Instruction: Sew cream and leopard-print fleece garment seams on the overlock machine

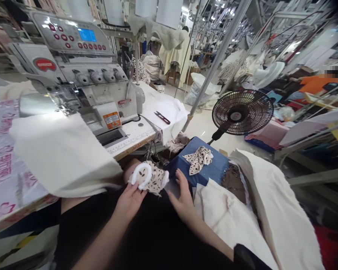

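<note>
My left hand [130, 201] pinches the near edge of a spotted cream fabric piece [154, 179] with fluffy white trim, one part of it forming a ring. The piece is held above my lap. Just right of it, my right hand [183, 197] has its thumb and fingers apart, with nothing between them. A second spotted fabric piece [197, 160] with white trim lies on a blue cloth-covered surface [193, 146] beyond my right hand. To the left, a cream fabric panel [64, 150] hangs over the table edge below the sewing machine [98, 86].
Dark-red thread snips [162, 117] lie on white cloth [173, 108] right of the machine. A black fan [242, 112] stands beyond the blue surface. Large cream fabric [278, 202] is draped at right. Printed plastic [2, 161] covers the table at left. A person in orange [312, 83] is far right.
</note>
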### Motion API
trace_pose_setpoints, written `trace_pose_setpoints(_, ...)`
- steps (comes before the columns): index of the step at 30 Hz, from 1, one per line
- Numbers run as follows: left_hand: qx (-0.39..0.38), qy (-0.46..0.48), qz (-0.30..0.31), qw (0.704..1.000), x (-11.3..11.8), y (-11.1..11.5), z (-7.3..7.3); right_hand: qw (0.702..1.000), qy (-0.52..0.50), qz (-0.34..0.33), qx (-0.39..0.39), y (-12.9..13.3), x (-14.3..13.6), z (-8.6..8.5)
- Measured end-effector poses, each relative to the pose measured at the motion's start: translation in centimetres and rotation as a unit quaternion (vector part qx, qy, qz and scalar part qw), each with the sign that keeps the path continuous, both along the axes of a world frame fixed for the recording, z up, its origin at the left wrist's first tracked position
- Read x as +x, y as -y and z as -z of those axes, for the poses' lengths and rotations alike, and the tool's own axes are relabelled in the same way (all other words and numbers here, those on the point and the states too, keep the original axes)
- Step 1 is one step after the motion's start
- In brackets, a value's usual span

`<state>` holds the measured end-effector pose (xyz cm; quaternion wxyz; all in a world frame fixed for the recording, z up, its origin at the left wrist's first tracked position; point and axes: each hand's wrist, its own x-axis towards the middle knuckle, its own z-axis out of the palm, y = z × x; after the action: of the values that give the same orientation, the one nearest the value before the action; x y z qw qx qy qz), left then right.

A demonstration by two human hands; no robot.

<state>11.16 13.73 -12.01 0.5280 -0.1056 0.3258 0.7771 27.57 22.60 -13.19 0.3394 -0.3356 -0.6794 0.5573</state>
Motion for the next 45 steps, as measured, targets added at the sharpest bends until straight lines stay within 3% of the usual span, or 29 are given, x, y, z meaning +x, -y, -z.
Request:
trace_pose_setpoints(2,-0.001,-0.002,0.021,1.0,0.6,0.1,-0.2,0.982,0.058,-0.109,0.14,1.2,-1.6,-0.9)
trace_pose_setpoints(3,-0.002,-0.001,0.032,0.999,0.9,0.2,-0.4,0.971,0.074,-0.153,0.167,1.7,-2.5,-1.2)
trace_pose_setpoints(5,0.007,-0.019,0.062,0.998,1.3,0.7,-0.7,0.959,0.096,-0.193,0.181,2.3,-4.2,-1.3)
trace_pose_setpoints(7,0.021,-0.089,0.113,0.989,1.2,1.5,-0.9,0.96,0.111,-0.186,0.177,2.2,-5.3,-1.1)
trace_pose_setpoints(10,-0.01,-0.298,0.195,0.934,0.8,2.7,-0.7,0.963,0.145,-0.178,0.143,1.0,-5.6,-0.8)
trace_pose_setpoints(12,-0.08,-0.43,0.18,0.881,0.6,3.2,-0.3,0.956,0.187,-0.196,0.116,-0.2,-5.3,-1.5)
trace_pose_setpoints(14,-0.136,-0.507,0.124,0.842,0.4,3.1,0.1,0.944,0.221,-0.221,0.107,-1.4,-5.1,-3.0)
trace_pose_setpoints(17,-0.128,-0.553,0.085,0.819,0.1,2.1,0.1,0.915,0.259,-0.272,0.145,-2.8,-4.9,-6.5)
trace_pose_setpoints(21,-0.044,-0.59,0.14,0.794,-0.4,0.9,-1.0,0.869,0.312,-0.331,0.192,-4.4,-4.5,-11.4)
trace_pose_setpoints(25,0.02,-0.618,0.179,0.765,-0.7,1.2,-3.0,0.845,0.282,-0.44,0.113,-5.8,-3.8,-15.0)
trace_pose_setpoints(30,0.097,-0.679,0.246,0.685,-1.0,1.9,-6.0,0.799,0.242,-0.551,0.024,-6.3,-3.5,-18.3)
trace_pose_setpoints(34,0.086,-0.658,0.321,0.676,-1.6,2.3,-6.8,0.799,0.231,-0.555,0.004,-7.1,-3.3,-20.4)
trace_pose_setpoints(38,-0.022,-0.653,0.328,0.682,-3.5,4.8,-6.0,0.845,0.179,-0.503,-0.025,-8.9,-2.1,-21.8)
trace_pose_setpoints(41,-0.086,-0.633,0.304,0.707,-5.4,8.0,-4.8,0.885,0.143,-0.44,-0.051,-10.0,-1.3,-22.2)
trace_pose_setpoints(45,-0.136,-0.579,0.228,0.771,-7.2,12.6,-3.6,0.895,0.123,-0.423,-0.069,-9.6,-1.7,-22.1)
